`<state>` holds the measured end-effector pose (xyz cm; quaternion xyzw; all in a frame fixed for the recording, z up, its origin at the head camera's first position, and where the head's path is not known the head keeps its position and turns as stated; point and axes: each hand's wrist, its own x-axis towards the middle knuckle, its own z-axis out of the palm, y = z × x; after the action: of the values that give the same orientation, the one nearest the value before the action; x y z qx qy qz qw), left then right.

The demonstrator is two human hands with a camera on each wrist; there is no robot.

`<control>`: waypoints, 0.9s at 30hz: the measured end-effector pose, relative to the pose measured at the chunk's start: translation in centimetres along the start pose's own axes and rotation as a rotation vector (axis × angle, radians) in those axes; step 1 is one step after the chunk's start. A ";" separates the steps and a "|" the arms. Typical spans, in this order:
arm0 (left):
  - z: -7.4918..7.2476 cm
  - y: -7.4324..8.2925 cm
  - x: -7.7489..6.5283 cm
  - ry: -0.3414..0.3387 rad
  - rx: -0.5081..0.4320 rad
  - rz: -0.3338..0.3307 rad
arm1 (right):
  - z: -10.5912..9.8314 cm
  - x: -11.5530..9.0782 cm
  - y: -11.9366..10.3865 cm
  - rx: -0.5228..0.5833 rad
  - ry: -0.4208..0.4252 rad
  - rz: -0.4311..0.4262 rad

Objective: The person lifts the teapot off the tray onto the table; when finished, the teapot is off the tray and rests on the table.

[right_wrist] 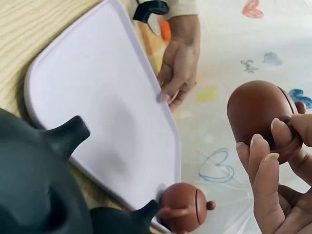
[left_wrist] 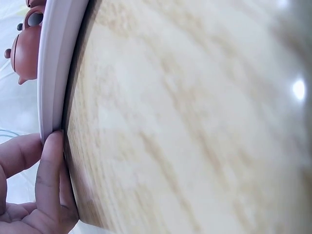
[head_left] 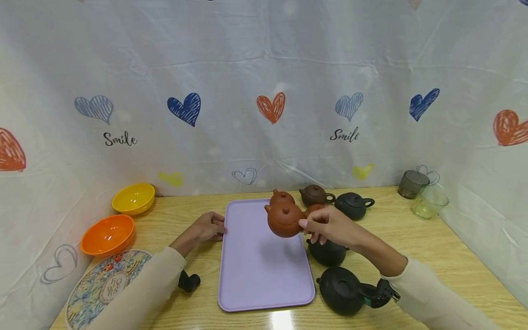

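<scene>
My right hand (head_left: 332,224) holds a small reddish-brown teapot (head_left: 283,223) by its handle, raised over the right part of a lilac tray (head_left: 260,270). In the right wrist view, the fingers (right_wrist: 267,190) curl at the handle of this teapot (right_wrist: 256,109). A second reddish-brown teapot (head_left: 282,197) is at the tray's back right corner, partly hidden in the head view by the held one. At the tray's left edge, my left hand (head_left: 209,226) pinches the rim between thumb and fingers, as the left wrist view shows.
Right of the tray stand a brown teapot (head_left: 314,195), dark teapots (head_left: 352,205) and a large black teapot (head_left: 340,293). A reddish-brown piece (head_left: 315,207) is half hidden behind my right hand. Two cups (head_left: 429,202) stand far right. Yellow (head_left: 134,199) and orange bowls (head_left: 108,236) and a patterned round board (head_left: 111,279) lie left.
</scene>
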<state>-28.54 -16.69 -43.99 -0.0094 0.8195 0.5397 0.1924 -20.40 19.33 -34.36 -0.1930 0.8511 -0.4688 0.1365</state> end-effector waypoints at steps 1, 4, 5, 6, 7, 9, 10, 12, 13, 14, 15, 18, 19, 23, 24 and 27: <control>0.0 0.0 0.0 -0.002 0.001 0.002 | -0.2 -0.3 0.1 -0.002 0.003 -0.003; 0.0 0.0 0.0 0.001 -0.003 0.006 | -0.7 -1.1 0.5 -0.008 0.007 -0.012; 0.0 0.0 0.0 0.005 -0.005 0.005 | -0.9 -1.4 0.6 -0.011 0.007 -0.014; 0.0 -0.1 0.1 0.003 0.000 0.007 | -1.1 -1.7 0.8 -0.011 0.005 -0.014; 0.0 -0.1 0.1 0.006 -0.002 0.005 | -1.3 -2.0 0.9 -0.011 0.005 -0.014; 0.1 -0.1 0.2 0.013 -0.004 -0.001 | -1.7 -2.5 1.3 -0.003 0.005 -0.008; 0.1 -0.1 0.2 0.009 0.002 0.004 | -1.9 -2.8 1.4 0.001 0.006 -0.009; 0.1 -0.2 0.2 0.009 0.005 0.004 | -2.3 -3.3 1.8 0.004 0.009 -0.008; 0.1 -0.2 0.2 0.013 0.004 -0.001 | -2.6 -3.5 2.1 0.008 0.011 -0.008; 0.1 -0.2 0.2 0.012 0.009 0.000 | -2.8 -3.7 2.3 0.014 0.013 -0.008; 0.1 -0.2 0.1 0.012 0.011 0.001 | -3.1 -4.0 2.6 0.011 0.015 -0.011; 0.1 -0.2 0.0 0.011 0.016 0.001 | -3.8 -4.5 3.4 0.022 0.027 -0.011; 0.1 -0.2 -0.1 0.009 0.017 0.002 | -4.1 -4.7 3.7 0.021 0.028 -0.012; 0.0 -0.1 -0.1 0.003 0.020 0.004 | -5.1 -5.3 4.9 0.035 0.033 -0.017; 0.0 -0.1 -0.1 0.001 0.017 0.003 | -5.4 -5.5 5.1 0.040 0.033 -0.015; 0.0 -0.1 0.0 0.000 0.009 0.003 | -6.3 -6.0 5.9 0.055 0.036 -0.002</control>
<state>-28.48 -16.72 -44.07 -0.0071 0.8219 0.5363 0.1917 -18.84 29.63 -35.79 -0.1816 0.8399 -0.4957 0.1261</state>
